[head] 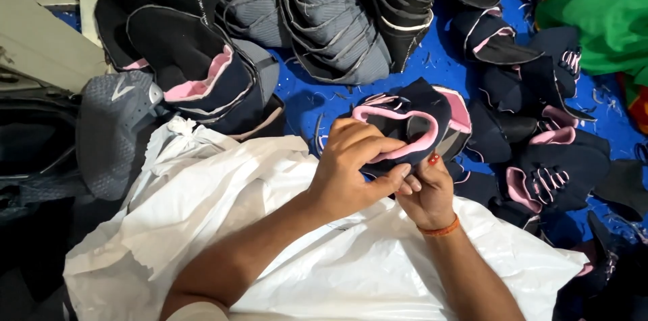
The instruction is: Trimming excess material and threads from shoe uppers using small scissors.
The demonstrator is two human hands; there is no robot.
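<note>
Hands (385,176) hide the shoe upper's (412,118) lower edge.

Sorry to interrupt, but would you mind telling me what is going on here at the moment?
A person is holding a dark navy shoe upper with pink lining in both hands. The left hand grips it from above, and the right hand pinches its lower edge. The piece is held over a white plastic sack in front of the person. More navy-and-pink uppers lie spread on the blue sheet, with stacked grey uppers further back.
</note>
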